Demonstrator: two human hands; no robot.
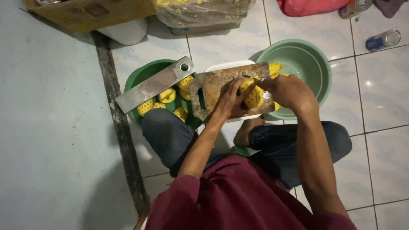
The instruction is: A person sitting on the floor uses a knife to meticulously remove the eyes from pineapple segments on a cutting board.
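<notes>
- Left hand (230, 100) is curled round the yellow peeled fruit (252, 96), fingers closed on it, pressing it down so it stays steady on the wooden cutting board (213, 87).
- Right hand (287, 91) is closed at the fruit's other side; prob. grips a small blade, but cannot tell for sure.
- Board rests on a white tub (230, 66), w/ the person's knees just below, so work is raised off the floor tiles.
- Green basin (145, 76) at left holds more peeled fruits (167, 96), near for reach; a wide metal cleaver (153, 85) lies across its rim.
- Pale green bowl (306, 64) stands at right, a few yellow pieces at its near edge.
</notes>
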